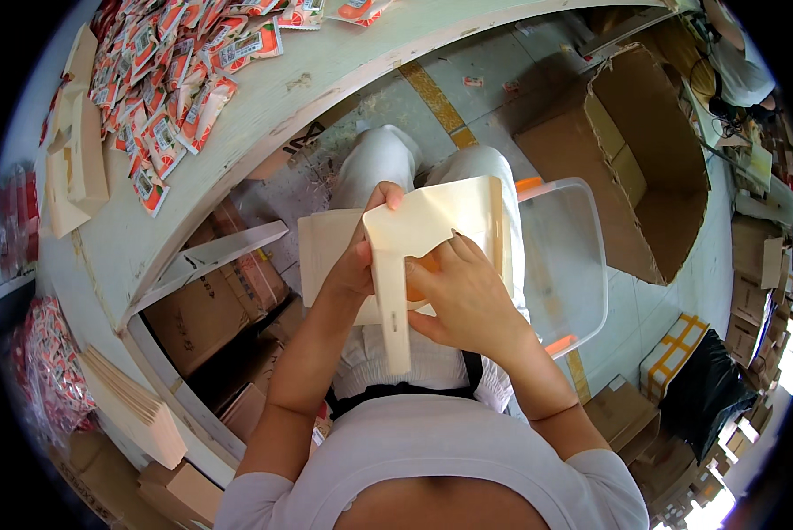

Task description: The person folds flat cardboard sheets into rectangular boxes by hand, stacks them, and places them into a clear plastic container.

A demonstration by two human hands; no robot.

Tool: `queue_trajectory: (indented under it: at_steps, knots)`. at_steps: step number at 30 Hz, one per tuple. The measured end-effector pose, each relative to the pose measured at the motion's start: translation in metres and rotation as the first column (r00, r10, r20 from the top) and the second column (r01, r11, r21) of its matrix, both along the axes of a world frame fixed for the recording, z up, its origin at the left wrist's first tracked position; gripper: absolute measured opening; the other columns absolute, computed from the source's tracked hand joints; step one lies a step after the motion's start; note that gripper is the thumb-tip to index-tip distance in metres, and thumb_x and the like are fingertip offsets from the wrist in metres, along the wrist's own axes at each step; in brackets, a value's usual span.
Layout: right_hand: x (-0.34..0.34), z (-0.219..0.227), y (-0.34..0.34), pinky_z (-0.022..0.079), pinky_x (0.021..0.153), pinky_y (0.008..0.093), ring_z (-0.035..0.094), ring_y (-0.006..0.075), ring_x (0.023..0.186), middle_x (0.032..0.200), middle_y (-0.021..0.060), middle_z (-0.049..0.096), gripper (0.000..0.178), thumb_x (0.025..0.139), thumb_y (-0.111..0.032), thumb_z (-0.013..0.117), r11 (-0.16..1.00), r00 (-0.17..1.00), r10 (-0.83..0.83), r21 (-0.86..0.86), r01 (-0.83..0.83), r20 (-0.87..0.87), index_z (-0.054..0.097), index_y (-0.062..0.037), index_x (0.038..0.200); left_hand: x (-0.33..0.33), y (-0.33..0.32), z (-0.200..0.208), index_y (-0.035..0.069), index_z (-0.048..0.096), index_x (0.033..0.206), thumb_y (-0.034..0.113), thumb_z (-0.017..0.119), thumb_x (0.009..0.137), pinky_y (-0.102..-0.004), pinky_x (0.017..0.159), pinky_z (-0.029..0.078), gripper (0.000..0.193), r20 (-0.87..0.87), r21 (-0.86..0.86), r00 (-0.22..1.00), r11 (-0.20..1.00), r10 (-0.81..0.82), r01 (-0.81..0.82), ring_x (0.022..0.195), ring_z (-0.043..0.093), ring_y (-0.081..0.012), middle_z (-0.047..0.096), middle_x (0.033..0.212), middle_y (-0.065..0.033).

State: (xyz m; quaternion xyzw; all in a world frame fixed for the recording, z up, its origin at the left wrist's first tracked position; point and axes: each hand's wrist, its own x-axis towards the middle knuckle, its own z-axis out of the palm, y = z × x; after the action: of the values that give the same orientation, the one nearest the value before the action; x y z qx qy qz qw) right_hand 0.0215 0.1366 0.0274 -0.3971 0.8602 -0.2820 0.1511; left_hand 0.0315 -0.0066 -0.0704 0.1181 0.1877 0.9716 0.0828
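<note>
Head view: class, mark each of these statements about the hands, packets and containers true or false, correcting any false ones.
1. The left hand grips the cream carton. True.
2. The heap of packets is on the person's right. False: the heap of packets lies on the table, to the left.
3. The clear bin has orange parts. True.
4. The large cardboard box is closed. False: the large cardboard box is open, its inside showing.

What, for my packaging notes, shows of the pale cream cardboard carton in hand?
The pale cream cardboard carton looks smooth, partly folded into panels. One edge has a curved cut-out; a long, narrow, slotted panel points toward the pale shirt. Held above white-trousered legs, it touches the left hand at left and the right hand at the cut-out.
</note>
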Motion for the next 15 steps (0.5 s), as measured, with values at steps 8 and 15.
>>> queue_trajectory:
  at_steps: [8,15]
  knots:
    - [0.011,0.011,-0.006,0.03,0.088,0.0486,0.057,0.0284,0.089,0.093,0.018,0.056,0.042,0.066,-0.016,0.064,0.985,0.997,-0.075,0.157,0.069,0.03,0.052,-0.0176,0.106,0.004,-0.003,0.017,0.016,0.031,0.099,0.046,0.074,0.059,-0.0202,0.064,0.048,0.066,0.121,-0.204,0.987,0.976,0.106,-0.08,0.09,0.052,-0.0113,0.046,0.103,-0.0068]
    - [0.018,0.017,-0.007,0.027,0.09,0.0529,0.056,0.031,0.095,0.104,0.0294,0.051,0.034,0.074,-0.017,0.057,0.974,0.99,-0.118,0.185,0.13,-0.075,0.053,-0.0241,0.107,-0.002,0.005,0.028,0.018,0.032,0.098,0.049,0.075,0.054,-0.0276,0.084,0.044,0.069,0.015,-0.119,0.987,0.98,0.16,-0.157,0.11,0.043,-0.0221,0.034,0.127,-0.0198]
